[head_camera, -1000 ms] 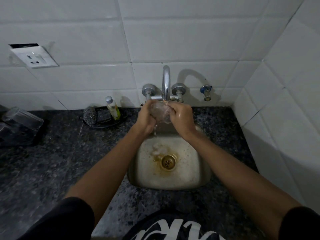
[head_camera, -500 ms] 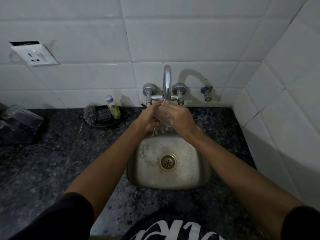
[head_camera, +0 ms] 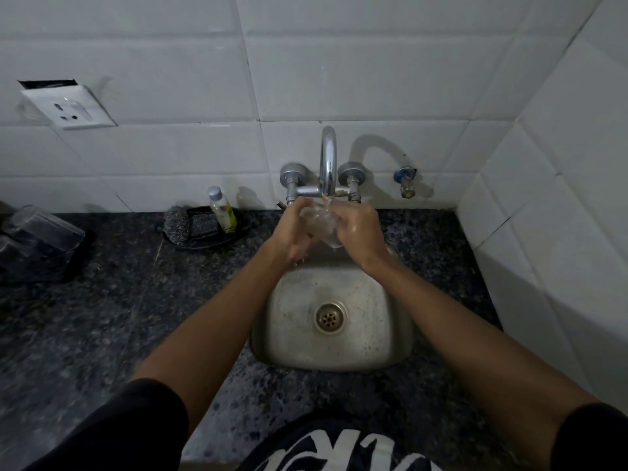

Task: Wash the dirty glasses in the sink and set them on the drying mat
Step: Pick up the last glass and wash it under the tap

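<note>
speckled dark countertop (head_camera: 102,317), white tiles (head_camera: 373,79)

Left hand (head_camera: 294,232) and right hand (head_camera: 356,227), fingers curled, close together, forearms extended.

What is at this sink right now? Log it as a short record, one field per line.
left hand: left hand grips the glass from the left
right hand: right hand grips the same glass from the right
glass: clear, held under the tap above the sink
water: running from the spout onto the glass
sink: steel basin, drain uncovered, no other glass visible inside
drying mat: dark mat at far left, with clear glasses on it
counter: small bottle and scrubber in a dark tray left of the tap
</note>
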